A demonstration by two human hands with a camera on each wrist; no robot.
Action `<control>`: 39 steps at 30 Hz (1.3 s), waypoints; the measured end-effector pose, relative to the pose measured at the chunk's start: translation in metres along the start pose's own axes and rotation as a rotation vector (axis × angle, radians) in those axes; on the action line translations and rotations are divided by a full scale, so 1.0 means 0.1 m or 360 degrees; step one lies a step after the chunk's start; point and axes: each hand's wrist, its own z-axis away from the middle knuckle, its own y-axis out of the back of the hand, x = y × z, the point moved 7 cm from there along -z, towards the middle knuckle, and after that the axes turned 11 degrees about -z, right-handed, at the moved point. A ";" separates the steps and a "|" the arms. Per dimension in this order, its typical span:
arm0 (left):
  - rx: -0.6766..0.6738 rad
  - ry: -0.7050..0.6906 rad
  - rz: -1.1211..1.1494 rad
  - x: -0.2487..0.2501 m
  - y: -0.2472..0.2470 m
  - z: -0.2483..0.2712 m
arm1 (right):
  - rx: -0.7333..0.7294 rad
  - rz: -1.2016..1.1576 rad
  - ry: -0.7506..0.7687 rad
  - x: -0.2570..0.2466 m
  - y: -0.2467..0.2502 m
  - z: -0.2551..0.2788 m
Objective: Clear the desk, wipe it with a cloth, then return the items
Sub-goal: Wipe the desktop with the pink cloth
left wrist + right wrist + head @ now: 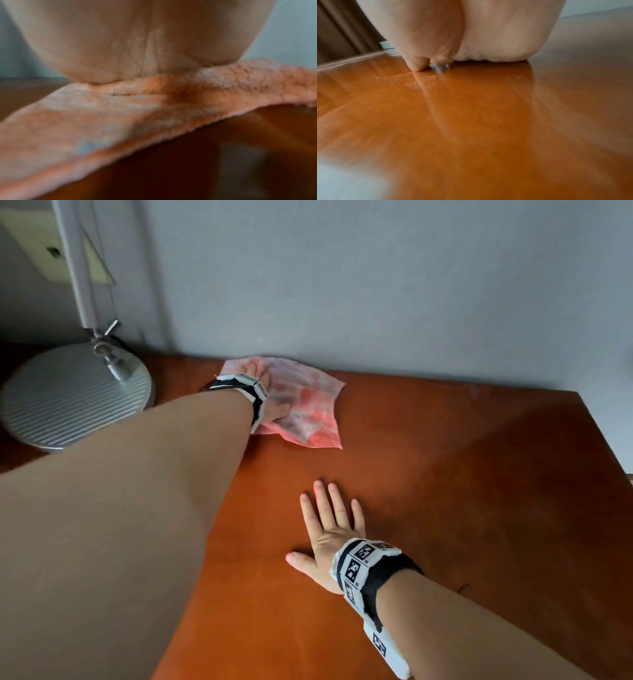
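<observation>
1. Near field: the right hand [330, 537] lies palm-down on the desk [445, 508], fingers straight and spread, holding nothing. Its wrist carries a black band with white coded markers.
2. The right wrist view alone shows the glossy orange-brown wood mirroring the palm [471, 33], with the thumb tip touching the surface.
3. Middle field: the left hand [270, 402] presses flat on the cloth [308, 405] near the desk's far edge. From the head view its fingers look extended, though the wrist partly hides them.
4. The left wrist view alone shows the cloth [120, 121] as fuzzy, pink-and-white terry, its edge lifted off the wood beneath the heel of the palm.
5. Far field: a lamp base [75, 395], round, ribbed grey metal, stands at far left against a pale wall [376, 285].
</observation>
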 end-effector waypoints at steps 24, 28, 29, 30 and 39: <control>-0.0335 0.0641 0.0388 0.39 -1.88 4.38 | 0.0486 -0.0002 0.0043 -0.48 -0.13 0.38; -0.0385 0.0595 0.0422 0.37 -1.96 4.61 | 0.0464 -0.0031 0.0216 -0.87 -0.25 0.48; -0.0384 0.0585 0.0426 0.36 -1.96 4.63 | 0.0461 -0.0032 0.0210 -0.89 -0.28 0.47; -0.0394 0.0582 0.0436 0.35 -1.97 4.63 | 0.0462 -0.0029 0.0194 -0.90 -0.30 0.45; -0.0546 0.0667 0.0421 -0.29 -1.88 4.02 | 0.0384 0.0002 0.0120 -0.88 -0.37 0.33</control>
